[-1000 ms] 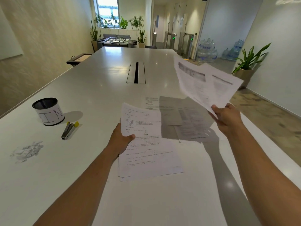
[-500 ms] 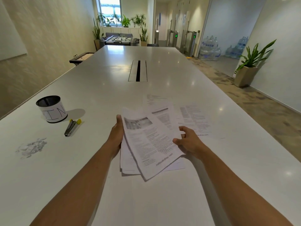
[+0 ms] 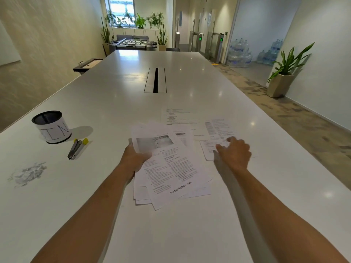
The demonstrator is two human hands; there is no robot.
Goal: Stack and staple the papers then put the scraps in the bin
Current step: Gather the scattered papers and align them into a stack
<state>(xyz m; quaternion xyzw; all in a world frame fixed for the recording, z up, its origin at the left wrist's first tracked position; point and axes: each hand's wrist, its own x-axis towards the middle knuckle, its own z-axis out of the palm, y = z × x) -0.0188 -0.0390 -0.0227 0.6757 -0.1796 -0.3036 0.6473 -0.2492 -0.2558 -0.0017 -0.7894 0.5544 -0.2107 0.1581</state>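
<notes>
A loose stack of printed papers (image 3: 171, 173) lies on a long white table (image 3: 190, 234), near its front edge and about midway across, the sheets fanned out unevenly. The top sheet carries a grey picture and a web address along its lower edge. The left hand (image 3: 135, 158) grips the stack's left edge, thumb on top and the other fingers hidden beneath. The right hand (image 3: 234, 153) lies palm down, fingers loosely spread, on a separate sheet (image 3: 209, 151) just right of the stack; whether it has pinched that sheet cannot be told. Two more printed sheets lie flat just beyond, one (image 3: 179, 118) behind the stack and one (image 3: 218, 128) past the right hand. Toward the table's left edge stands a small round bin (image 3: 52, 127), black inside, with a white label. A stapler (image 3: 76, 149) with yellow ends lies just beside it, closer to the front. A small heap of paper scraps (image 3: 28, 173) sits nearer the front left corner, well apart from the papers.
</notes>
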